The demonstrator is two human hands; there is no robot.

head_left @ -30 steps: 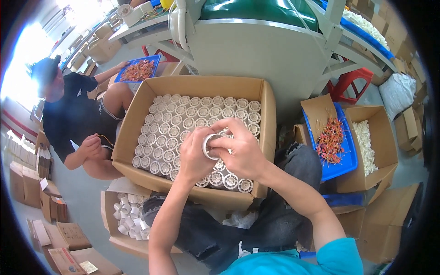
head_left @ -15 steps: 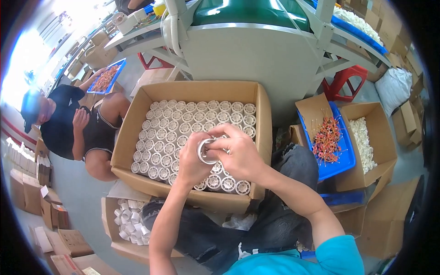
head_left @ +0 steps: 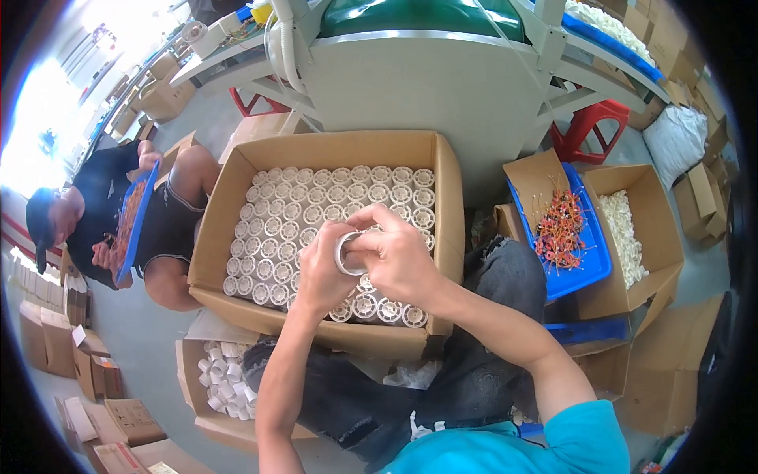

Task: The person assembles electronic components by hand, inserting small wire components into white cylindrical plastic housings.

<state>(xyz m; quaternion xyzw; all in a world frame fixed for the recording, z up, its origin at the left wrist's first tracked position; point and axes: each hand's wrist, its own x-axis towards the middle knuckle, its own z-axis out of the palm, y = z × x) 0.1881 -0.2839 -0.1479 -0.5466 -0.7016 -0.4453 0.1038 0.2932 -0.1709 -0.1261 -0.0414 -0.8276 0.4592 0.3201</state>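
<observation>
From where I stand, the person's left hand (head_left: 318, 274) has its fingers wrapped round a white cylindrical cup (head_left: 339, 257), its mouth tipped toward the wearer. The right hand (head_left: 400, 263) comes over from three o'clock with fingers bent and tips at and inside the rim; whether they pinch something in there, I can't tell. The cup is above the middle of a large cardboard carton (head_left: 339, 147), over rows of white slotted round fittings (head_left: 313, 214).

It looks to me like close handwork inside the cup. I'd say the next move calls for a steady left grip and small, careful fingertip motions in that narrow mouth.

Out at three o'clock from the hands, a blue tray (head_left: 586, 278) bears red-and-orange wired parts (head_left: 562, 235), just beside a carton of small white pieces (head_left: 622, 237). Between seven and eight o'clock sit loose white caps (head_left: 226, 385). Toward ten, a co-worker (head_left: 101, 197) holds a steeply tilted blue tray (head_left: 137, 229).
</observation>
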